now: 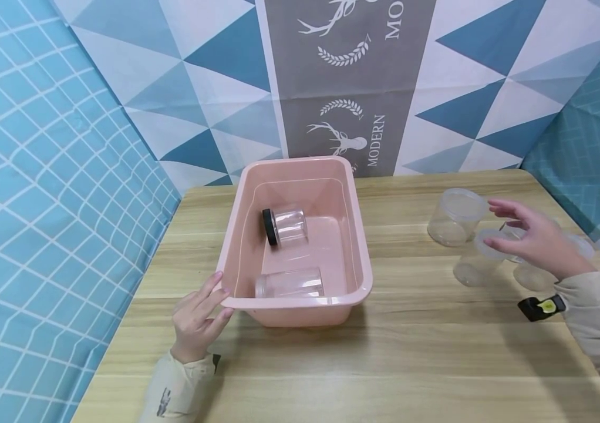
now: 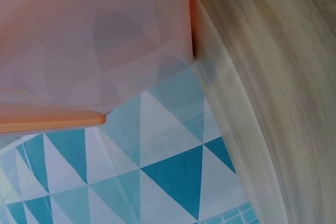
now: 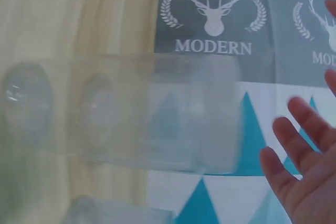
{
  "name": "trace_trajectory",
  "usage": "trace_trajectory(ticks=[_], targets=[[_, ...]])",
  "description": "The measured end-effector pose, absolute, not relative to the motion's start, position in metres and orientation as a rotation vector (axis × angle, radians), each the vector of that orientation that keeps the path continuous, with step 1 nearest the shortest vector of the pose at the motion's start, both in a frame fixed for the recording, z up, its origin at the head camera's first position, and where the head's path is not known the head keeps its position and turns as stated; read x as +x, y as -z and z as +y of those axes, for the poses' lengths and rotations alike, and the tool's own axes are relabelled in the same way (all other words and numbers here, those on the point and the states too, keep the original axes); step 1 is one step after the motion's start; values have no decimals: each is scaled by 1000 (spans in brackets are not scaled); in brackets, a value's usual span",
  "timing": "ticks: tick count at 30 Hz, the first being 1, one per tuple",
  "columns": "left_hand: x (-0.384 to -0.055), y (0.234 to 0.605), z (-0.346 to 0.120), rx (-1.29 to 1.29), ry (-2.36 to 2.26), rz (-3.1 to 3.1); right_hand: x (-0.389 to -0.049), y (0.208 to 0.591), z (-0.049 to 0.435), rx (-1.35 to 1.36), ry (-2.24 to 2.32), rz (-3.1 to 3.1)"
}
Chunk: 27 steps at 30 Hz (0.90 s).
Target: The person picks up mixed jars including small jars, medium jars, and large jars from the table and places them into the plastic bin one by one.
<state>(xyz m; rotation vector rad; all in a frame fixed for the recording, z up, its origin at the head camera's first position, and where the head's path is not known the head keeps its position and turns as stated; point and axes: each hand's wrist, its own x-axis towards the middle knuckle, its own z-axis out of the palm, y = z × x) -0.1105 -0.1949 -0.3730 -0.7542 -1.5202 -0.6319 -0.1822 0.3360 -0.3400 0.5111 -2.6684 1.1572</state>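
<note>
At the near left corner of a pink plastic tub, my left hand pinches the rim, fingers above and thumb below. Inside the tub lie a clear jar with a black lid and another clear container, both on their sides. My right hand hovers over several clear jars at the right, fingers spread and holding nothing. Beside its fingertips stands a clear jar; another clear jar is below the thumb. In the right wrist view the fingers are apart from a blurred clear jar.
A wooden table carries everything. Patterned cloth hangs behind it, with blue tiled cloth along the left side. More clear jars stand partly hidden behind my right hand and wrist.
</note>
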Motion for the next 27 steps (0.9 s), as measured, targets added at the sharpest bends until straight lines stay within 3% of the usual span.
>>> trace_trajectory(ticks=[12,17,21,27], targets=[[-115,385,-202,-751,661,-1508,-172,376,332,140,-1394,-2528],[-115,383,-200,-765,665,-1528,-161,391,326,9,-1774,-2111],[-117,385,-200,-766,641,-1557,-155,402,326,-37,-2017,-1831],[-114,384,-202,-746,637,-1547,-153,419,325,-58,-2045,-1903]])
